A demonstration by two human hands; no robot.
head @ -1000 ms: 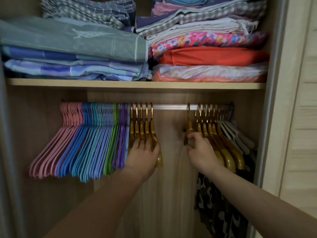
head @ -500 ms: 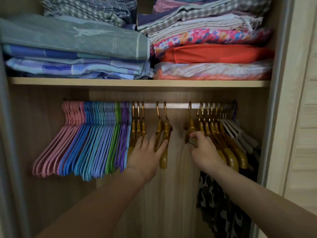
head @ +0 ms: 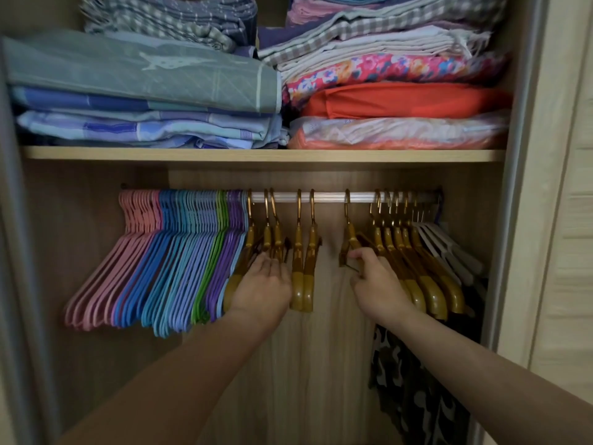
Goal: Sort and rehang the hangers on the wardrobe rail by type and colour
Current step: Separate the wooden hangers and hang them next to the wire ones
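Head view, wardrobe interior. Gold hangers (head: pixel 301 252) hang on the rail (head: pixel 330 197) in loose clusters: three next to the coloured set, a pair near mid-rail, one alone further right, then a packed group (head: pixel 414 252) at the right end. Against the frame half a second back, the pair stands apart from the left three much as it did, with bare rail between it and the single hanger.

Left hand (head: pixel 261 285): fingers straight and spread, tips touching the lower bodies of the left three gold hangers; it grips nothing. It has shifted slightly left, off the pair it was touching before.

Right hand (head: pixel 377 284): thumb and fingers pinch the lower bar of the single gold hanger (head: pixel 348 245), as in the earlier frame.

Thin coloured hangers (head: pixel 167 252) fill the left of the rail, grouped pink, blue, light blue, green, purple; unchanged. White hangers (head: pixel 449 248) sit at the far right end. A dark patterned garment (head: pixel 414 390) hangs below the right group. Folded bedding (head: pixel 144 88) is stacked on the shelf (head: pixel 256 154) above.
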